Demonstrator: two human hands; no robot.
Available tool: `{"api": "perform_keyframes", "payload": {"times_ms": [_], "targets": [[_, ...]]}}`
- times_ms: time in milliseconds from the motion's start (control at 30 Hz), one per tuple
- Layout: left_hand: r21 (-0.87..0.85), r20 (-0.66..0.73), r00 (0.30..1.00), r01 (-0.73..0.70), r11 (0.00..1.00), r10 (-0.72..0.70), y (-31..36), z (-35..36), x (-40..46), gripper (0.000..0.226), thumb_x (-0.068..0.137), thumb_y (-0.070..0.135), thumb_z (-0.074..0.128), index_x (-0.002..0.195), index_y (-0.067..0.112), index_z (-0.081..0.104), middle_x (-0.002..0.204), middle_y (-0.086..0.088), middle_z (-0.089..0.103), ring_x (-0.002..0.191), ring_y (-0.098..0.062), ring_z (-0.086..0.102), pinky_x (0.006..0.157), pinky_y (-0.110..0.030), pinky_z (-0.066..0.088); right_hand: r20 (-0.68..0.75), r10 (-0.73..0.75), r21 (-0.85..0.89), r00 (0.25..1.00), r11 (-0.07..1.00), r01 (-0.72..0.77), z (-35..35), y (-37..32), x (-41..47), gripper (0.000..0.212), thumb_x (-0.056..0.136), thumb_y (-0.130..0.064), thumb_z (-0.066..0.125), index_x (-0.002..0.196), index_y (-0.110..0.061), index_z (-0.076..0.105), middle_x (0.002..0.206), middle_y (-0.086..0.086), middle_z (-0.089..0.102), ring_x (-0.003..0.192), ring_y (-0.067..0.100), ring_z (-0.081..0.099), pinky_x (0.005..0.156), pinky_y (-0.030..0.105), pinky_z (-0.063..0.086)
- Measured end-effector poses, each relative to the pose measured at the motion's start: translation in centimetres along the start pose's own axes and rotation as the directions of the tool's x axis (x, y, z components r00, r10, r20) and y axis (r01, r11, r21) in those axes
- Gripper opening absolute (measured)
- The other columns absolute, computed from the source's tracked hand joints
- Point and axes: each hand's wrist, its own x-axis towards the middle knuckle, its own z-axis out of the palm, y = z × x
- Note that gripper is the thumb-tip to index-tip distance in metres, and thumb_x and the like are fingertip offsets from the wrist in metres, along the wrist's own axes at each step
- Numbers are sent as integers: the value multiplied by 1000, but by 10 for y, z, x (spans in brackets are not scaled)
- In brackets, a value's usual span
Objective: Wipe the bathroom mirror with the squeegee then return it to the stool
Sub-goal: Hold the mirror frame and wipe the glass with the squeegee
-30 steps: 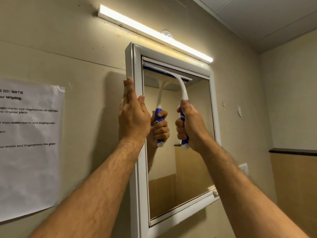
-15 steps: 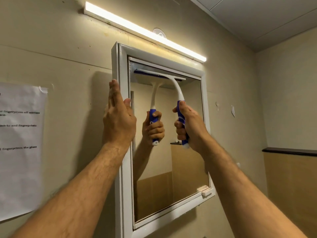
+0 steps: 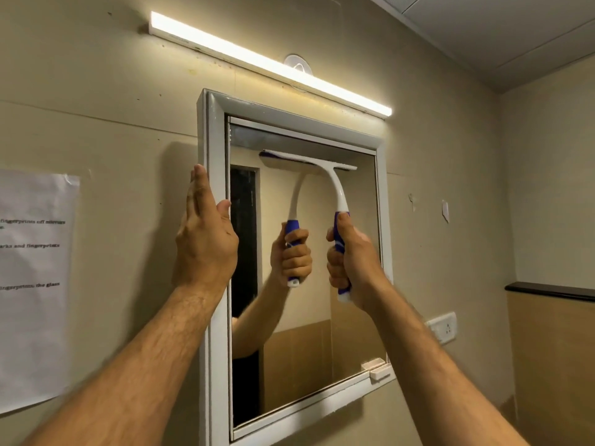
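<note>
right hand (image 3: 352, 262), fingers wrapped round the squeegee (image 3: 335, 201) handle; blade horizontal against the upper mirror (image 3: 322, 317), above the fist, handle running downward. left hand (image 3: 206, 239), fingers straight, steadies the frame (image 3: 214, 140).

Two bare forearms reach in from the lower edge, both covered with dark hair and without sleeves, watch, bracelet or rings. The left hand (image 3: 206, 239) and right hand (image 3: 355, 268) are ungloved, with short, plain fingernails.
</note>
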Motion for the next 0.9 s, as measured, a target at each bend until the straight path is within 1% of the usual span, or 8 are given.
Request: {"api": "perform_keyframes", "payload": {"times_ms": [133,200,267,367,467,600,800,900], "targets": [[-9,-19,1000,-20,1000,19,2,0,-2,60,102,29,35,153,22,4,158,-4,19,137,-29,35,104,-39,38,-3,-8,-29,1000,1000,8,-14,34,-17,52,91,-61,38,87,-12,52,51,-2,39,40,12,32,41,24,32],[-13,-27,1000,-16,1000,15,3,0,-2,60,102,29,35,154,22,5,158,-3,19,138,-27,34,103,-31,34,-27,-22,-53,999,998,21,-24,67,-37,53,86,-63,40,85,-11,52,52,-3,41,40,10,35,40,24,33],[-13,-38,999,-3,1000,3,3,1,-3,59,102,30,34,154,22,6,158,-3,20,138,-26,35,103,-30,34,-58,-9,-63,998,998,5,-32,89,-51,51,83,-61,41,83,-11,53,53,-4,43,40,7,36,41,22,34],[-14,-51,999,-16,1000,15,2,3,-5,57,103,29,34,153,20,9,157,-4,23,139,-25,33,104,-27,30,-43,0,-62,999,998,-2,-37,87,-47,49,87,-58,41,83,-10,52,51,-5,43,39,8,35,40,23,33],[-5,-59,998,-14,1000,14,0,4,-4,56,103,28,34,153,19,11,157,-3,23,140,-23,31,104,-23,26,-11,-31,-80,999,996,30,-33,57,-25,47,93,-56,37,83,-12,51,49,-4,40,37,11,33,40,23,32],[7,-60,998,-6,1000,6,1,4,-5,56,103,30,33,153,20,10,157,-2,22,140,-22,30,104,-21,24,-14,-31,-95,999,995,30,-29,46,-15,48,95,-55,35,85,-12,51,50,-3,40,37,11,33,40,23,32],[13,-72,997,4,1000,-3,1,5,-8,54,103,31,31,153,22,12,157,-1,24,139,-22,32,102,-21,26,-17,53,-24,998,998,-53,-40,112,-74,43,90,-51,41,77,-12,52,53,-5,42,41,7,35,41,21,32],[19,-79,997,7,1000,-6,0,5,-8,53,104,31,30,153,22,13,157,1,23,139,-22,32,101,-22,27,-22,72,-30,997,997,-73,-42,114,-78,40,91,-48,42,77,-12,53,53,-5,42,42,6,36,42,20,34]]}}
